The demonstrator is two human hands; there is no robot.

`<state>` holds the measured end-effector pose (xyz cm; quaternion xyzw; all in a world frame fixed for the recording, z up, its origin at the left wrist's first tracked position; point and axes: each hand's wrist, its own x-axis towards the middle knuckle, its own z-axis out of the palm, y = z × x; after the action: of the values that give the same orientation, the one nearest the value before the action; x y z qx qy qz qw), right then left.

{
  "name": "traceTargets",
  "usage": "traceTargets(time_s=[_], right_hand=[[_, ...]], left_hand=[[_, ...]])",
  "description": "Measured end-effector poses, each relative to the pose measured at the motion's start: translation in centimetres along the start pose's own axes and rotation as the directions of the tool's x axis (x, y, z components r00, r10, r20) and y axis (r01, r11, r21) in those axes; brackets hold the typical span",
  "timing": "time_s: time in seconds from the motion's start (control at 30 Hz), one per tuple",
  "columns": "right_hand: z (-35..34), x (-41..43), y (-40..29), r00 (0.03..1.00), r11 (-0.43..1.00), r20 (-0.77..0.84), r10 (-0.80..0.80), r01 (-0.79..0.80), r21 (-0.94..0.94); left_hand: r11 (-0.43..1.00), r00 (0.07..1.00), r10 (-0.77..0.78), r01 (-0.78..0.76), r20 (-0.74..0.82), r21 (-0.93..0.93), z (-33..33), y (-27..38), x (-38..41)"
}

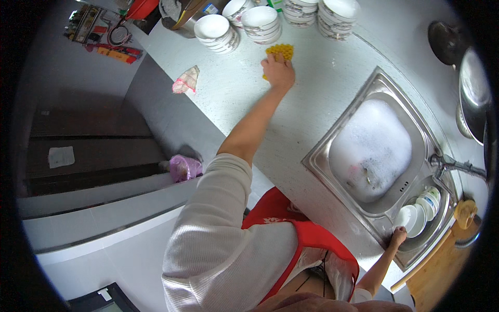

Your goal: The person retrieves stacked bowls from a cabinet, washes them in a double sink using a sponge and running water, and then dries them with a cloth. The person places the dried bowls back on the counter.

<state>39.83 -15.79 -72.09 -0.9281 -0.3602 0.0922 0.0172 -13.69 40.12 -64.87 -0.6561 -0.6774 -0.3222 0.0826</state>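
Observation:
My left hand (278,72) lies on a yellow textured cloth or sponge (281,50), flat on the pale countertop (241,97), just in front of stacked white bowls (260,25). Far to the right, my right hand (399,235) is at the near edge of the small sink basin, touching or beside a white bowl (406,217). Its fingers look curled, but whether they grip the bowl or the sink edge is unclear. More bowls stand tilted in that basin. White foam fills much of the large steel basin (370,152), with some dark bits and a pinkish patch in it.
A crumpled cloth with a pink edge (186,80) lies near the counter's left edge. The faucet (456,163) reaches over the sink divider. Pans (473,97) are at the right wall, and a wooden board (440,273) is beside the sink. A purple-lined bin (185,168) stands below.

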Motion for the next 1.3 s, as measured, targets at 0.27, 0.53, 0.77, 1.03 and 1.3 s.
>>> traceTargets(time_s=[0.27,0.53,0.77,1.03,1.3], right_hand=[[-1.2,-0.5,-2.5,0.994,0.987,0.018,0.104,-0.106,0.12],[-1.9,-1.3,-4.2,0.996,0.971,0.015,0.093,-0.094,0.22],[-2.2,-1.3,-5.4,0.994,0.947,0.003,0.107,-0.103,0.304],[-1.3,-1.1,-4.1,0.969,0.938,0.169,0.181,-0.222,0.268],[-7.2,0.1,-4.7,0.759,0.763,0.221,0.613,-0.641,0.085]], left_hand=[[0.973,0.939,0.204,-0.164,0.276,-0.161,3.0,15.8,-2.1],[0.87,0.896,0.418,-0.348,0.149,-0.35,7.5,22.5,-2.0],[0.467,0.774,0.621,-0.235,0.126,-0.853,4.0,22.1,-5.7],[0.79,0.868,0.496,-0.453,-0.003,-0.413,3.1,21.3,1.1],[0.357,0.596,0.799,-0.359,0.082,-0.862,-7.7,29.3,-12.6]])
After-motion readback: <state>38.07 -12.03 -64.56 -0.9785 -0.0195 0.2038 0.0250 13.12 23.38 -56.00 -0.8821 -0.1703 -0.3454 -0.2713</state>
